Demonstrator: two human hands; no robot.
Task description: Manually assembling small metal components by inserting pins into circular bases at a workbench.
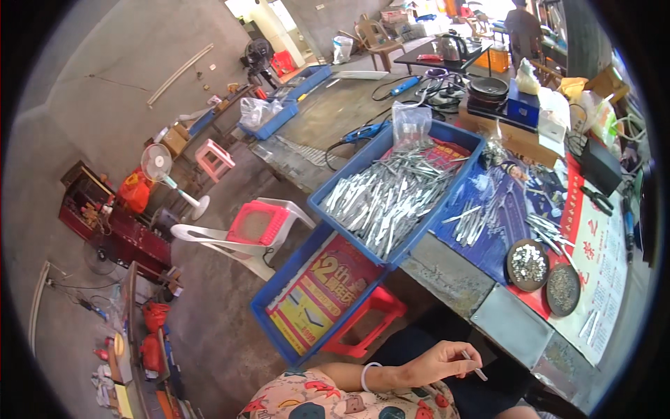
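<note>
My left hand (443, 364), with a white bracelet on its wrist, is low in the view, just off the table's near edge. Its fingers are closed on a slim silvery metal strip (479, 373) that sticks out past the fingertips. My right hand does not show; a small patch of skin at the bottom edge is too cut off to name. Beyond the hand, a blue tray (317, 204) on the table is heaped with similar metal strips (387, 199). Two round dishes stand nearby, one with shiny small pieces (528, 264), the other with darker small bits (562, 290).
More loose strips (471, 222) lie on the printed sheets covering the table. A second blue tray (264, 307), lined with a poster, sits lower on the left over a red stool (380, 311). Farther off are a white chair (283, 234), a standing fan (157, 164) and a person (523, 31).
</note>
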